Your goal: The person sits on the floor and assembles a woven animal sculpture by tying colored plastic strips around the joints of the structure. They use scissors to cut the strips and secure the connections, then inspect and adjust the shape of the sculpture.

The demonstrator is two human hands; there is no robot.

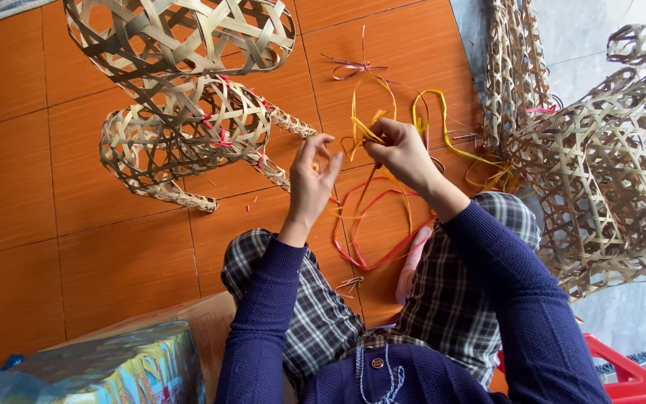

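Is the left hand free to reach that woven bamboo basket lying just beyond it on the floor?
Probably yes: the left hand looks empty, and only bare orange floor separates it from the woven bamboo basket.

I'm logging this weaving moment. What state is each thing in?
left hand: open, fingers spread, holding nothing visible
right hand: pinching a yellow strip
red strip: loose, looped on the floor
woven figure: lying on its side
woven stack: piled at the right

Both arms (in dark blue knitted sleeves) reach forward. The left hand (310, 178) spreads its fingers loosely. The right hand (401, 153) pinches shut.
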